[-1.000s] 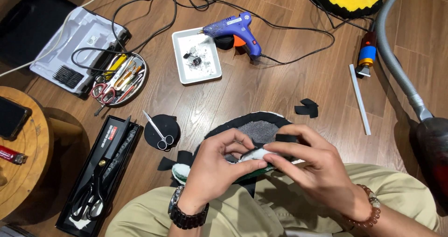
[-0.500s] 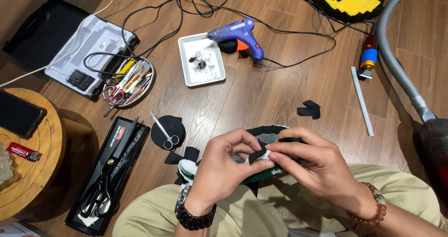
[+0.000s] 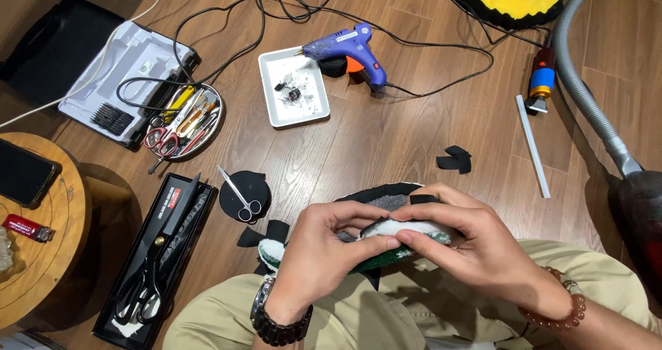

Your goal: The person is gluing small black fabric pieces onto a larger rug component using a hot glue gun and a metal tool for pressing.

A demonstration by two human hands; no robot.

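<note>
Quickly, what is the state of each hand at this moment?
Left hand: closed, pinching the tufted piece with white and green pile.
Right hand: closed, gripping the same tufted piece from the other side.

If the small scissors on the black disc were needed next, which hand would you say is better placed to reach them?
Left, probably. The small scissors lie on the floor to the left of the tufted piece, nearer the left hand. The right hand sits on the far side and would have to cross over. Both hands grip the piece.

Wooden plank floor (image 3: 386, 150) (round stool (image 3: 48, 253) left)
</note>
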